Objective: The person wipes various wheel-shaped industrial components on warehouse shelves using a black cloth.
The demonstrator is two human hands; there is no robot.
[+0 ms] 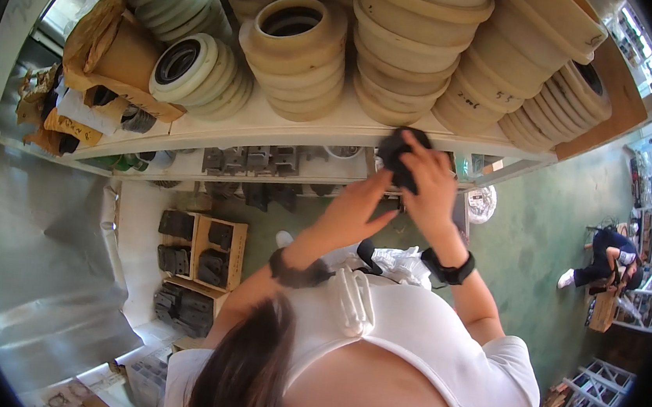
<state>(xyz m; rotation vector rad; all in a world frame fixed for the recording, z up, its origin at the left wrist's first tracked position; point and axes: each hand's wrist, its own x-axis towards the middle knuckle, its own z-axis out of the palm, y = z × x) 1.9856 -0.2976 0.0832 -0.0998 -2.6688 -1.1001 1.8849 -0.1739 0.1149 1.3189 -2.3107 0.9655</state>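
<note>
In front of the shelf edge, a small black rounded piece (398, 159), blurred by motion, is held up; its exact kind cannot be made out. My right hand (431, 184) is closed on it, fingers bent over its side. From the left, my left hand (350, 210) reaches to its lower edge, fingers stretched out and thumb apart; the fingertips seem to touch it. Just behind the piece, stacks of cream ring-shaped parts stand on the white shelf (310, 127), among them a stack (297, 59) with a dark opening on top and a taller stack (411, 55).
At the shelf's left end sits a torn cardboard box (120, 58). Metal blocks (256, 159) lie on a lower shelf. Wooden crates (219, 252) with dark parts stand on the left, beside a grey sheet (39, 246). Another person (611, 258) sits far right on the green floor (524, 262).
</note>
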